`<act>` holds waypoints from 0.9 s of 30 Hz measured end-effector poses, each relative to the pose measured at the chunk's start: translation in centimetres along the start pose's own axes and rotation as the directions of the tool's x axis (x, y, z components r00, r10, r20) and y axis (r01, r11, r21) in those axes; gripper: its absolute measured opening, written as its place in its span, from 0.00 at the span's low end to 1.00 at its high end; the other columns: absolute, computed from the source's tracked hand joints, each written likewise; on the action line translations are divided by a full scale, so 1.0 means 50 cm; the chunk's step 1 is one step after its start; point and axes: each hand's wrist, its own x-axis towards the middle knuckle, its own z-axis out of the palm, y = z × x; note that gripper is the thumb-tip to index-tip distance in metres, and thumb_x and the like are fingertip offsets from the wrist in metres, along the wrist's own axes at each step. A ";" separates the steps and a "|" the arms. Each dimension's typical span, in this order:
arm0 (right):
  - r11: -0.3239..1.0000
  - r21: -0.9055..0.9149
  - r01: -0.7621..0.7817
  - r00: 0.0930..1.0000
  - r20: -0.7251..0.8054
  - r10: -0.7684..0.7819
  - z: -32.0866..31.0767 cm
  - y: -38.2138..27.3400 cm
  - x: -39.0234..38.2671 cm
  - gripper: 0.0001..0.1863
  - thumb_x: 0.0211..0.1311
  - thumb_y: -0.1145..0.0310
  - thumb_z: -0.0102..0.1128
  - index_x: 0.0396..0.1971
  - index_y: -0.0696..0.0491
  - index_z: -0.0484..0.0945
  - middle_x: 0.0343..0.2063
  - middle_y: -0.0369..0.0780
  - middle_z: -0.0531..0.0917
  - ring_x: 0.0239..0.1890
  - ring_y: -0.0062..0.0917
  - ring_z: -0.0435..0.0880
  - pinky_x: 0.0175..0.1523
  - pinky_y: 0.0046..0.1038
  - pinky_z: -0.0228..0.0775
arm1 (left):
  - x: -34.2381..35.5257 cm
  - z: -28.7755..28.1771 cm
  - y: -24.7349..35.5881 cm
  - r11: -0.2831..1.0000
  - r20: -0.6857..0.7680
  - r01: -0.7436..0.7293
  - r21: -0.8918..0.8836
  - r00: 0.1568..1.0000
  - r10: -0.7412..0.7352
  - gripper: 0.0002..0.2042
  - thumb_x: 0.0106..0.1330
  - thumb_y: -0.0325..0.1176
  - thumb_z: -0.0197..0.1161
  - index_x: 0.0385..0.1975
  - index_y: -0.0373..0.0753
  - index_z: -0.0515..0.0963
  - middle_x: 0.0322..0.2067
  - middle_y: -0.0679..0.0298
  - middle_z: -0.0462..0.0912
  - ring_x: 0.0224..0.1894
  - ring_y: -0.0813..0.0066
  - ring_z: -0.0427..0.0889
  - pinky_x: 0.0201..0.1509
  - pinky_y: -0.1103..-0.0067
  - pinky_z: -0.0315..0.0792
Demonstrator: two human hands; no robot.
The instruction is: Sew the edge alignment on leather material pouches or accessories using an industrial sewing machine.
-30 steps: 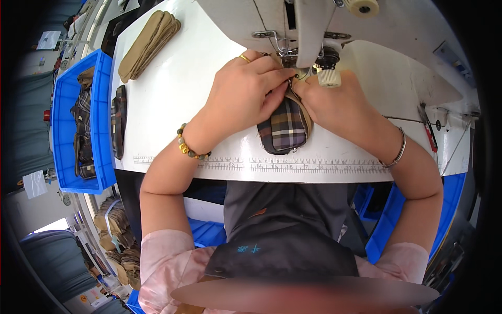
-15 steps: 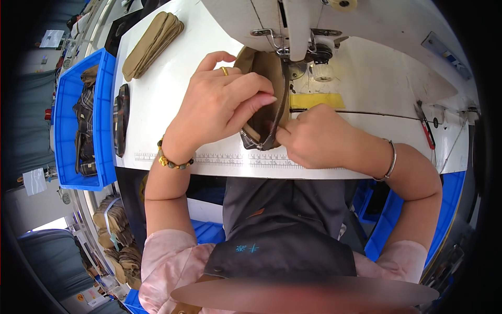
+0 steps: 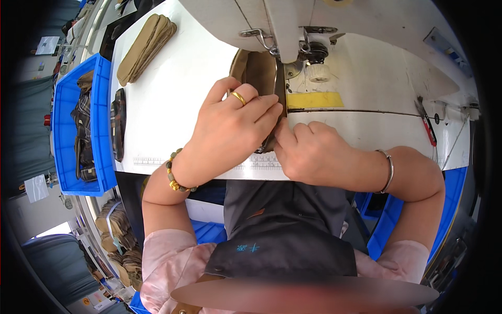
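Head view, workpiece: one olive-tan fabric piece with a dark edge (image 3: 260, 73) is laid on the white worktop (image 3: 172, 99), under the needle area of one white sewing machine (image 3: 293, 26).
Head view, left hand: the left hand (image 3: 230, 131) is pressed flat on the fabric piece, fingers spread; nothing is grasped in its grip. One gold ring (image 3: 238, 98) and one beaded bracelet (image 3: 175, 172) are worn.
Head view, right hand: the right hand (image 3: 314, 154) is set just beside the left, its grip pinched on the near edge of the fabric piece. One silver bangle (image 3: 388, 170) is worn.
Head view, surroundings: one stack of olive-tan fabric pieces (image 3: 146, 47) is seen at the far left of the worktop; one dark plaid piece (image 3: 118, 123) lies at its left edge; one blue plastic bin (image 3: 63, 125) beside it holds plaid pieces; one yellow strip (image 3: 314, 99) is seen on the machine bed.
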 end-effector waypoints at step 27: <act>0.996 -0.070 -0.055 0.998 0.016 0.056 0.017 0.016 0.002 0.11 0.37 0.68 0.60 0.20 0.62 0.81 0.24 0.53 0.83 0.14 0.21 0.74 0.17 0.23 0.65 | 0.021 0.079 -0.023 0.996 -0.101 -0.006 -0.089 0.995 -0.003 0.08 0.49 0.32 0.63 0.28 0.41 0.83 0.26 0.72 0.81 0.36 0.73 0.76 0.56 0.71 0.69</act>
